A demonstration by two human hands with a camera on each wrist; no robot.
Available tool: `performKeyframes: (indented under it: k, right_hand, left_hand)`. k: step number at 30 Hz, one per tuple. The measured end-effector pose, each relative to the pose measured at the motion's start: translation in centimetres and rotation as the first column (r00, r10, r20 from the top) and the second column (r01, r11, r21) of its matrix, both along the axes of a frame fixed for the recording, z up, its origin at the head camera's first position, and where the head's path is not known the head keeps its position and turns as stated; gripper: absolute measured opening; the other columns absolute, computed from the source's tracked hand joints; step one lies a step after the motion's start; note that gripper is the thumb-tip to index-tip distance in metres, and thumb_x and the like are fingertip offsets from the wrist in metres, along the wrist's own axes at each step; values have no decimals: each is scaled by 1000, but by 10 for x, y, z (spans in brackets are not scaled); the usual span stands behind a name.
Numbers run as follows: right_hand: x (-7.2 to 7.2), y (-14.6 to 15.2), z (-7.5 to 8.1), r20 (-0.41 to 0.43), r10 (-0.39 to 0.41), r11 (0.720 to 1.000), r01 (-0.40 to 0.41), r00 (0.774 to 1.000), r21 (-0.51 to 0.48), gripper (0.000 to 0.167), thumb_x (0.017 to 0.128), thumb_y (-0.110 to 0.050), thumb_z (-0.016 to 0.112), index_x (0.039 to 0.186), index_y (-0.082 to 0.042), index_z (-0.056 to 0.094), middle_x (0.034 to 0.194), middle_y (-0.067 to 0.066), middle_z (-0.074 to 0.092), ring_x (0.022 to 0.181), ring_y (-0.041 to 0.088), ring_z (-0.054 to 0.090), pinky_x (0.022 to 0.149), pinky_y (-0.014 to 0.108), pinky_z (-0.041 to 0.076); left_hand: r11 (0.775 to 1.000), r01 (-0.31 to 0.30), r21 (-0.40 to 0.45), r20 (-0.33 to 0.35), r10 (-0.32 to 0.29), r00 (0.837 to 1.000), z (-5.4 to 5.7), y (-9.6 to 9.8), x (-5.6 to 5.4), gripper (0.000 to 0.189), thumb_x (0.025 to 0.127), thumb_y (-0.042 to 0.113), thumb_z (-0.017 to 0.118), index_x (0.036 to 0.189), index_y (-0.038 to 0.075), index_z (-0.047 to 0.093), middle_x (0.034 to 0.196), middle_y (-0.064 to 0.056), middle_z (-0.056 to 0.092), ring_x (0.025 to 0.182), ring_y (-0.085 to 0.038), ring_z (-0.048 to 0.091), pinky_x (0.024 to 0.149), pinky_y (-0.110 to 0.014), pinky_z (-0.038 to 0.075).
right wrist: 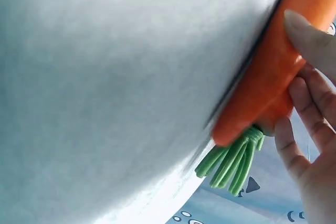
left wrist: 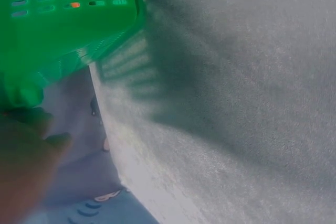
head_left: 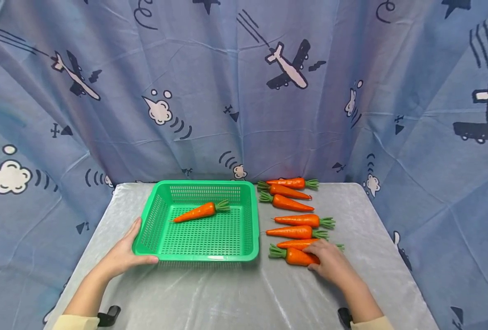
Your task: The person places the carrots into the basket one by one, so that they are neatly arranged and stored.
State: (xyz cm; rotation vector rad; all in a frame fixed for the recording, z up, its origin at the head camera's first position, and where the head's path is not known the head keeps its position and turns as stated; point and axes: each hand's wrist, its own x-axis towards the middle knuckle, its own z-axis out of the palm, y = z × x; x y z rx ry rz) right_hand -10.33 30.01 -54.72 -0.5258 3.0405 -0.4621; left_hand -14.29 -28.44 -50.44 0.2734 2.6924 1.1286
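A green plastic basket [head_left: 249, 220] stands on the left of the table with one carrot [head_left: 198, 212] lying in it. My left hand [head_left: 122, 254] grips its front left corner, thumb along the front rim and fingers against the left wall; in the left wrist view the blurred fingers [left wrist: 39, 129] are beside the basket [left wrist: 79, 30]. To the right lies a column of several carrots with green stems. At its near end my right hand [head_left: 329, 259] holds the nearest carrot [head_left: 296, 256], its thumb on the near side [right wrist: 268, 61]. Another carrot [head_left: 291, 244] lies right behind it, partly hidden by the fingers.
More carrots [head_left: 295, 232] lie in a column right of the basket, some with stems left, others right. The farthest carrot [head_left: 291, 183] is at the table's back edge. A grey cloth [head_left: 211, 298] covers the table, and a blue patterned curtain [head_left: 211, 114] surrounds it.
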Motion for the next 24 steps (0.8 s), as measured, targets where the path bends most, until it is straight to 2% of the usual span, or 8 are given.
performKeyframes:
  k: [4,11,19,24]
  right_hand:
    - [-1,3,3,12,-2,997,3,1000,-79,37,81,-14,84,115,-7,74,118,13,68,111,36,64,97,56,50]
    - [-6,11,12,125,10,974,19,992,-227,35,89,-13,76,123,-6,71,121,11,66,111,33,64,96,54,52]
    - [-13,10,28,17,1,955,4,1000,-298,42,90,-12,75,130,-4,68,118,8,63,105,26,61,90,47,54]
    - [-23,8,44,46,-30,945,44,999,-324,43,93,-16,73,134,-4,65,129,17,60,115,36,59,97,57,50]
  left_hand:
    - [1000,1,-11,-1,-1,1000,1,0,-1,135,72,37,91,161,2,-5,167,-27,0,151,-52,7,114,-72,20]
    - [1000,4,-14,3,-4,1000,3,1,0,134,72,35,91,161,2,-4,168,-26,0,152,-52,8,114,-71,20]
    - [1000,7,-17,-4,-8,1000,1,0,-2,135,71,37,91,161,2,-4,167,-27,0,151,-52,8,115,-71,20]
    - [1000,2,-13,3,-2,1000,0,-1,-1,135,71,37,91,161,1,-4,168,-26,-1,152,-52,6,115,-72,18]
